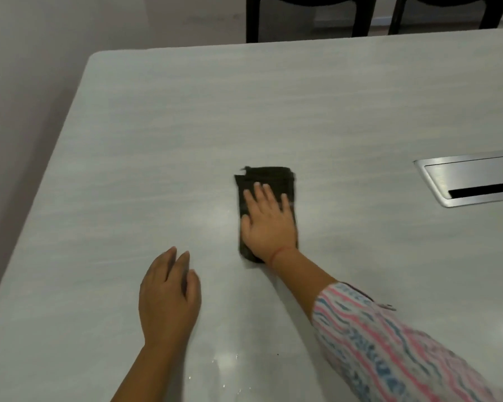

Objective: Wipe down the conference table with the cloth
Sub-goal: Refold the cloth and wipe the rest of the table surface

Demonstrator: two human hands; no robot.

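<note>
A dark folded cloth [262,177] lies flat near the middle of the pale grey conference table [157,126]. My right hand [269,224] presses palm-down on the cloth with fingers spread, covering its near half. My left hand [167,300] rests flat on the bare tabletop to the left and nearer to me, fingers together, holding nothing. A striped pink, blue and white sleeve covers my right forearm.
A silver cable hatch [471,178] with a black slot is set into the table at the right. Two dark chairs [308,15] stand beyond the far edge. The table's left edge runs diagonally beside a wall. Small water drops glisten near the front.
</note>
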